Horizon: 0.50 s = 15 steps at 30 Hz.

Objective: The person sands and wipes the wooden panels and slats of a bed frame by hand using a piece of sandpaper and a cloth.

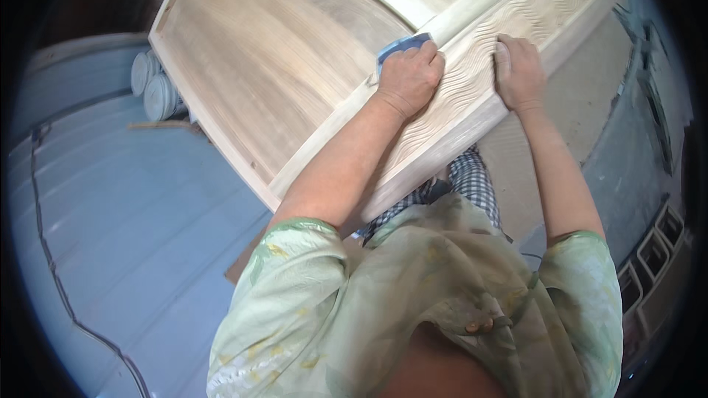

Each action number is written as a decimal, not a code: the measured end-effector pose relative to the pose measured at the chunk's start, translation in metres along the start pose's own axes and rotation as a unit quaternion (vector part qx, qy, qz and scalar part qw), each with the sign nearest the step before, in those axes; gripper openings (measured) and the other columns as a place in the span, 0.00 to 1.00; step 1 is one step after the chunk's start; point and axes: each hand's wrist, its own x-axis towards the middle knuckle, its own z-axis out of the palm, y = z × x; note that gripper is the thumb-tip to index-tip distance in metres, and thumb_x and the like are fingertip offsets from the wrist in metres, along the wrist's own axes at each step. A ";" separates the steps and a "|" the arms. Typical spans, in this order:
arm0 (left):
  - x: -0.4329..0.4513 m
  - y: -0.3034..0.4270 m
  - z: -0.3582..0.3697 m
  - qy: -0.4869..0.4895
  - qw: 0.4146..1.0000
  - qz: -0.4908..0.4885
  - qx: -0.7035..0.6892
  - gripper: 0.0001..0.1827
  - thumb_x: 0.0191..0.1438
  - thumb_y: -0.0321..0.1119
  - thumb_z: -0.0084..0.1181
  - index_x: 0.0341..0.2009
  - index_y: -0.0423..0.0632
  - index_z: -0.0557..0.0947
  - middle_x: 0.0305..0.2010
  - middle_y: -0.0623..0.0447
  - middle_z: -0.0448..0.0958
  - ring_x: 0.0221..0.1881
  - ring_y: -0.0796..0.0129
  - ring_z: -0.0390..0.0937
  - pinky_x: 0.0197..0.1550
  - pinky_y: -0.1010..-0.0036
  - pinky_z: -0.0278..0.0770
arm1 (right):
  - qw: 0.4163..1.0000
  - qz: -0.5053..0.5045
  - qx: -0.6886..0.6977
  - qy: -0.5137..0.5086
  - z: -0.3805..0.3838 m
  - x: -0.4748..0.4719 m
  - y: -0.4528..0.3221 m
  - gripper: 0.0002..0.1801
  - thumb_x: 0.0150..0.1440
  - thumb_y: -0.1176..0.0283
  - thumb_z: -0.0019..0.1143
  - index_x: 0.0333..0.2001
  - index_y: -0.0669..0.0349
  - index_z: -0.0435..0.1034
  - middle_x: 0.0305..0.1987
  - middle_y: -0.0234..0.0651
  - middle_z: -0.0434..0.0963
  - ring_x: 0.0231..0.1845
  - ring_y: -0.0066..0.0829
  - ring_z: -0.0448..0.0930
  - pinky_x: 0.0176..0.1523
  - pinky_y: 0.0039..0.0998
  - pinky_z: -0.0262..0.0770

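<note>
A pale wooden framed panel piece (287,61) stretches across the view before me, with smooth recessed panels and a rail carved in wavy grooves. My left hand (412,77) is closed around a blue pad (404,47), which looks like sandpaper or a sanding sponge. It presses the pad near the strip between a recessed panel and the wavy carved rail (462,80). On the near side, my right hand (519,72) grips the outer edge of that rail, its fingertips curled over the grooves. The pad's underside is hidden.
White lidded buckets (160,97) lie or stand beyond the panel's left end. A dark cable (55,276) runs along the bluish ribbed surface (155,221) at left. Dark crate-like frames (652,249) are at lower right, and a brown board (517,171) lies below the rail.
</note>
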 end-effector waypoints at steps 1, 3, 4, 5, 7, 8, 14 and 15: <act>-0.007 -0.001 0.001 -0.007 1.000 0.010 -0.006 0.04 0.48 0.31 0.50 0.28 0.47 0.76 0.29 0.51 0.72 0.28 0.60 0.75 0.28 0.65 0.72 | 1.000 0.007 0.002 -0.001 0.000 0.000 0.002 0.14 0.63 0.60 0.46 0.46 0.55 0.74 0.42 0.39 0.77 0.45 0.44 0.75 0.49 0.40 0.73; -0.069 -0.010 -0.037 -0.037 0.999 0.007 -0.019 0.08 0.47 0.30 0.54 0.34 0.46 0.79 0.29 0.51 0.72 0.27 0.59 0.74 0.27 0.65 0.71 | 1.000 0.008 0.003 -0.017 0.001 -0.001 0.003 0.15 0.64 0.60 0.46 0.46 0.55 0.75 0.42 0.39 0.77 0.46 0.43 0.75 0.50 0.39 0.73; -0.101 -0.015 -0.058 -0.071 0.997 0.001 -0.025 0.10 0.46 0.29 0.57 0.37 0.46 0.81 0.30 0.51 0.72 0.26 0.59 0.73 0.27 0.65 0.70 | 1.000 0.011 0.004 -0.018 0.002 -0.002 0.004 0.16 0.64 0.59 0.46 0.46 0.55 0.75 0.42 0.39 0.77 0.46 0.43 0.75 0.50 0.39 0.73; -0.140 -0.020 -0.086 -0.110 0.994 -0.006 -0.025 0.15 0.45 0.29 0.61 0.40 0.46 0.82 0.32 0.52 0.73 0.26 0.60 0.72 0.27 0.64 0.69 | 1.000 0.022 0.001 -0.019 0.004 -0.002 0.004 0.16 0.64 0.59 0.46 0.47 0.55 0.75 0.42 0.39 0.77 0.46 0.43 0.75 0.50 0.39 0.73; -0.173 -0.025 -0.105 -0.134 0.991 -0.023 0.005 0.14 0.44 0.30 0.63 0.40 0.49 0.82 0.32 0.54 0.74 0.26 0.61 0.72 0.26 0.64 0.69 | 1.000 0.011 0.016 -0.008 0.005 -0.002 0.004 0.15 0.63 0.60 0.48 0.46 0.55 0.76 0.42 0.38 0.77 0.46 0.42 0.75 0.50 0.38 0.72; -0.173 -0.026 -0.103 -0.152 0.988 -0.038 0.013 0.13 0.45 0.30 0.62 0.38 0.50 0.81 0.31 0.54 0.73 0.26 0.61 0.72 0.26 0.64 0.68 | 1.000 0.009 0.017 -0.005 0.005 -0.001 0.003 0.15 0.63 0.60 0.48 0.46 0.55 0.76 0.42 0.38 0.77 0.46 0.42 0.75 0.50 0.38 0.72; -0.103 -0.017 -0.058 -0.054 0.997 -0.035 -0.042 0.06 0.46 0.30 0.60 0.30 0.49 0.76 0.26 0.52 0.69 0.25 0.58 0.72 0.25 0.63 0.69 | 1.000 -0.003 0.017 -0.013 0.002 -0.001 0.000 0.14 0.63 0.61 0.48 0.45 0.55 0.75 0.42 0.38 0.77 0.46 0.43 0.75 0.51 0.39 0.72; -0.102 -0.016 -0.061 -0.046 0.997 -0.047 -0.046 0.07 0.46 0.29 0.60 0.31 0.49 0.76 0.26 0.52 0.69 0.25 0.58 0.72 0.24 0.63 0.69 | 1.000 -0.010 0.005 -0.006 0.002 -0.001 0.001 0.15 0.63 0.61 0.48 0.46 0.55 0.75 0.43 0.38 0.77 0.47 0.43 0.75 0.51 0.39 0.72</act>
